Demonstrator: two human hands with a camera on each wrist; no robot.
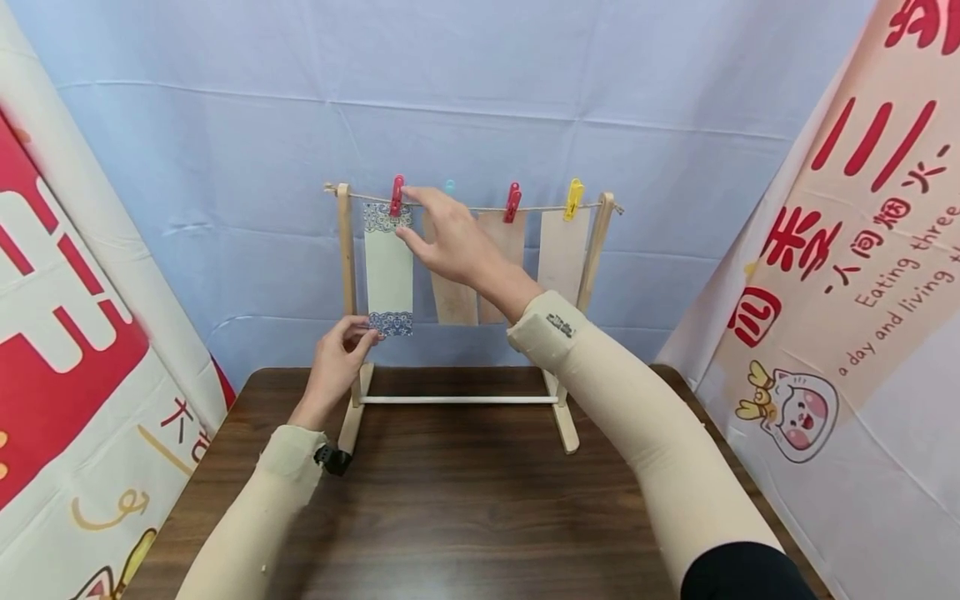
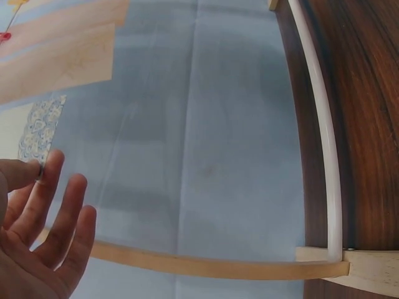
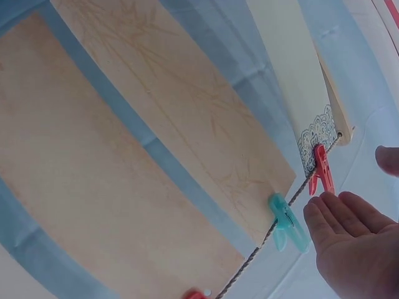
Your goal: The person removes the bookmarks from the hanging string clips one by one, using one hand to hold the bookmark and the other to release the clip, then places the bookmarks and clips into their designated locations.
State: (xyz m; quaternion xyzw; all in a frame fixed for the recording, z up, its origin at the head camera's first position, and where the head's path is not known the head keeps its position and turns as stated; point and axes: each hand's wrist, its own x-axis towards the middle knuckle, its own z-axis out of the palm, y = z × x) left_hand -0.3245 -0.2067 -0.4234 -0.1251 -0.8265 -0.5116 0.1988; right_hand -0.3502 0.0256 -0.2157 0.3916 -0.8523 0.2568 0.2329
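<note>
A pale green paper strip [image 1: 388,271] with blue patterned bands hangs from a twine line at the rack's left end. A red clothespin [image 1: 397,196] clips its top edge to the twine [image 3: 302,190]. My left hand [image 1: 339,360] pinches the strip's lower left corner between thumb and index finger; the other fingers are spread in the left wrist view. My right hand [image 1: 453,242] is beside the red clothespin, fingertips right at its handle end. Its thumb [image 3: 388,161] stands well apart from the fingers, nothing between them.
Several beige strips [image 1: 564,258] hang further right under a teal clothespin [image 3: 287,221], another red clothespin [image 1: 512,202] and a yellow clothespin [image 1: 573,199]. The wooden rack [image 1: 594,250] stands at the back of the dark table [image 1: 480,500], with a white rod [image 1: 457,400] across its base.
</note>
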